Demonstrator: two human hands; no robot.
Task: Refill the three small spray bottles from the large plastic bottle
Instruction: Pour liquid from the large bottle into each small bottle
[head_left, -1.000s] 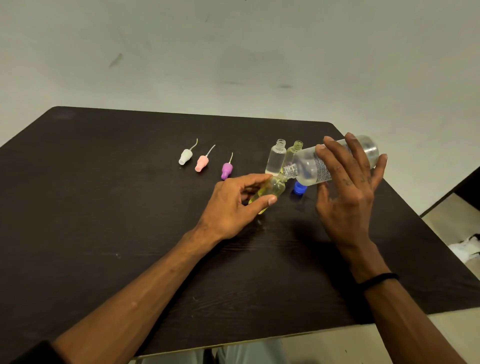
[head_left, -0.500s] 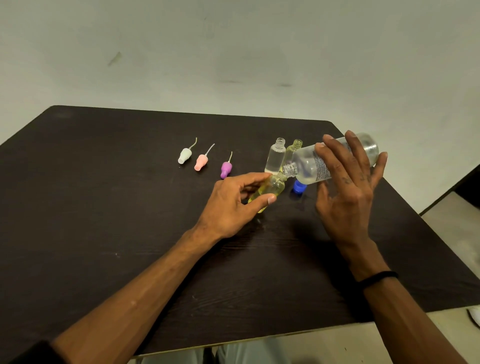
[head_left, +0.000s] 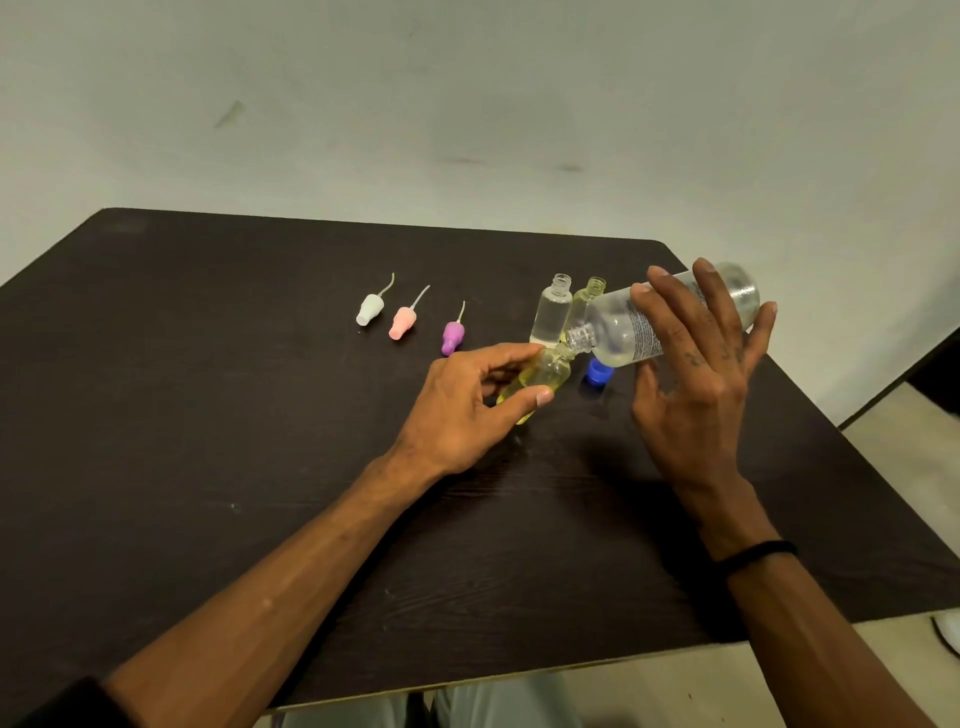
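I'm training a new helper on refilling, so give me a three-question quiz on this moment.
1. True or false: the blue cap sits on the large clear plastic bottle.
2. Which hand tilts the large bottle: A left, B right?
3. How many spray tops lie loose on the dark table, counting the white, pink and purple ones?

Key: 1 false; 2 B; 3 three.

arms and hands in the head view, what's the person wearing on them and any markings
Both forearms are bare. The right wrist carries a thin black band. The back of the right hand shows small dark markings near the knuckles. A dark sleeve edge shows at the left arm's lower corner. The left hand wears nothing.
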